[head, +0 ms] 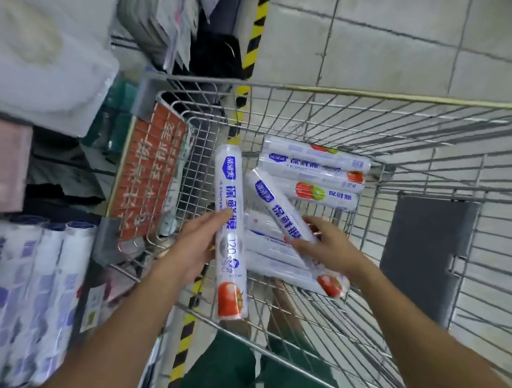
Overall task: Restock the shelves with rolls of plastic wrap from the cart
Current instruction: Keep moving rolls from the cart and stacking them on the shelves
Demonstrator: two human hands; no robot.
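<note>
The restock is part-way, by the look of it: a row of wrapped rolls (31,280) already stands on the shelf at 8 o'clock, blurred, while several rolls (312,168) lie loose on the bottom of the cart (355,93), some stacked toward 1 o'clock, others under the hands. The left grip (201,245) is curled round the middle of one roll of plastic wrap (235,191), held nearly upright above the cart's 9 o'clock corner. The right grip (328,246) pinches a second roll (279,206) near its lower half, slanted from 11 to 5 o'clock and resting across the pile. So two are in hand and the remainder is left to carry. For room, the wire walls are the edges to mind: the side wall with the red sign (148,175) stands between cart and shelf, so a roll likely has to rise over that rim before swinging toward 9 o'clock. Bare tiled floor (394,34) lies open from 12 to 3 o'clock.
</note>
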